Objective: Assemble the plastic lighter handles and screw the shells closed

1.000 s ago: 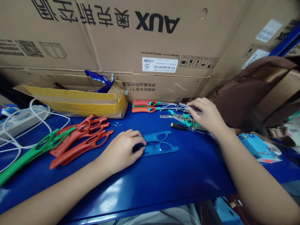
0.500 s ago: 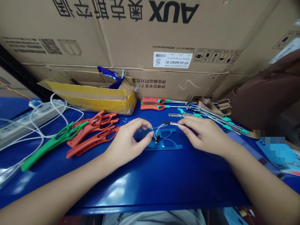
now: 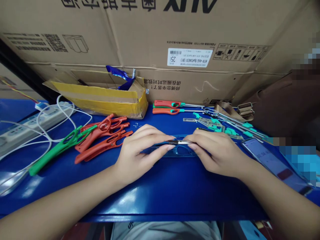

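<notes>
A thin metal lighter tube [image 3: 182, 142] with a black end is held level between my two hands. My left hand [image 3: 137, 155] pinches its black end between thumb and fingertips. The metal part is gripped by my right hand [image 3: 220, 151], which hides the far end of the tube. Just beneath lie clear blue lighter shell halves [image 3: 178, 151] with oval trigger openings, partly covered by my fingers. The white wires seen earlier are hidden now. Behind my right hand are clear pieces with teal parts [image 3: 211, 125].
Left of my hands lie red lighter shells [image 3: 102, 145] and a green one [image 3: 58, 151]. A power strip [image 3: 32, 125] trails white cables. At the back are a yellow-taped box [image 3: 100, 101], assembled red lighters [image 3: 166, 104] and loose metal tubes [image 3: 235, 120]. A phone [image 3: 272, 160] lies right.
My left hand has closed from an open curl onto the tube's black end. My right hand has brought the tube lower, over the blue shells. The view has shifted slightly.
</notes>
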Action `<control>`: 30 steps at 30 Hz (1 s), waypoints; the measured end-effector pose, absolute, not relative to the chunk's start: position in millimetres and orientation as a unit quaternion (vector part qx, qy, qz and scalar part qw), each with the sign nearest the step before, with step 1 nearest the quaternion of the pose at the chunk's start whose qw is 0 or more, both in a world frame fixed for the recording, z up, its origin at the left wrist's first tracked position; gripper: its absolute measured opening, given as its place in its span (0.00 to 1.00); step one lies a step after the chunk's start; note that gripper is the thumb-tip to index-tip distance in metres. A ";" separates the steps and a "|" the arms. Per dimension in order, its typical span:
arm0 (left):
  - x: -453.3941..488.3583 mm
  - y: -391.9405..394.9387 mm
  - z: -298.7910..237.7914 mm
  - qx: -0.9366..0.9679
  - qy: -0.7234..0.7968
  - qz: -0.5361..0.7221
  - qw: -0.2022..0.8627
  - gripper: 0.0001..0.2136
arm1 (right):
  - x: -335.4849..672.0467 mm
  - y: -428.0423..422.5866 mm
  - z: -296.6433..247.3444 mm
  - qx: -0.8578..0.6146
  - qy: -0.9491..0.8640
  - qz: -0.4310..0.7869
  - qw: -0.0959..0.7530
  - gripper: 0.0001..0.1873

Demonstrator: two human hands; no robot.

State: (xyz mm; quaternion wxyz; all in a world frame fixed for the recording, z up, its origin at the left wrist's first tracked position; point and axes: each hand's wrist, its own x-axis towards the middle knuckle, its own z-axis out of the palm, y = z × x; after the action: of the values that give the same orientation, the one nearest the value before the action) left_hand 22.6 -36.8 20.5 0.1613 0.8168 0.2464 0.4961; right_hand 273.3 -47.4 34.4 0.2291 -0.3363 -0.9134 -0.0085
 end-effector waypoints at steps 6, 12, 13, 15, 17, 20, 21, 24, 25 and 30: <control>21.7 -36.9 25.5 0.828 0.217 0.502 0.122 0.09 | 275.0 -45.9 33.7 -0.304 -0.921 -0.040 0.241 0.10; 20.8 -36.5 25.5 0.834 0.205 0.503 0.102 0.08 | 275.4 -44.9 33.3 -0.286 -0.918 -0.090 0.260 0.09; 20.6 -36.7 25.5 0.835 0.205 0.501 0.102 0.08 | 275.6 -45.2 33.3 -0.286 -0.917 -0.097 0.261 0.09; 20.6 -37.3 25.7 0.837 0.205 0.497 0.103 0.07 | 276.3 -45.7 33.1 -0.285 -0.915 -0.108 0.263 0.08; 20.8 -37.7 25.8 0.840 0.206 0.491 0.105 0.07 | 277.1 -45.9 32.7 -0.281 -0.914 -0.119 0.267 0.08; 21.7 -37.9 25.4 0.840 0.205 0.491 0.105 0.07 | 277.5 -45.6 32.0 -0.275 -0.911 -0.134 0.275 0.08; 22.0 -37.9 25.0 0.839 0.204 0.493 0.106 0.07 | 277.2 -45.5 32.0 -0.275 -0.910 -0.138 0.276 0.08; 22.3 -37.7 23.6 0.840 0.205 0.491 0.107 0.07 | 275.0 -46.2 32.3 -0.273 -0.910 -0.148 0.275 0.08; 22.1 -37.6 23.2 0.842 0.206 0.488 0.106 0.07 | 274.0 -46.7 32.5 -0.273 -0.910 -0.151 0.272 0.08; 21.2 -38.1 21.9 0.847 0.219 0.476 0.093 0.07 | 270.7 -49.0 33.5 -0.273 -0.914 -0.150 0.260 0.09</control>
State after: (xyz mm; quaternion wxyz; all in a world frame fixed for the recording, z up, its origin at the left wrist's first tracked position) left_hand 21.2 -38.1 21.9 0.0930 0.8465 0.2186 0.4764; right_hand 270.7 -49.0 33.5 0.2595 -0.2731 -0.9141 -0.1500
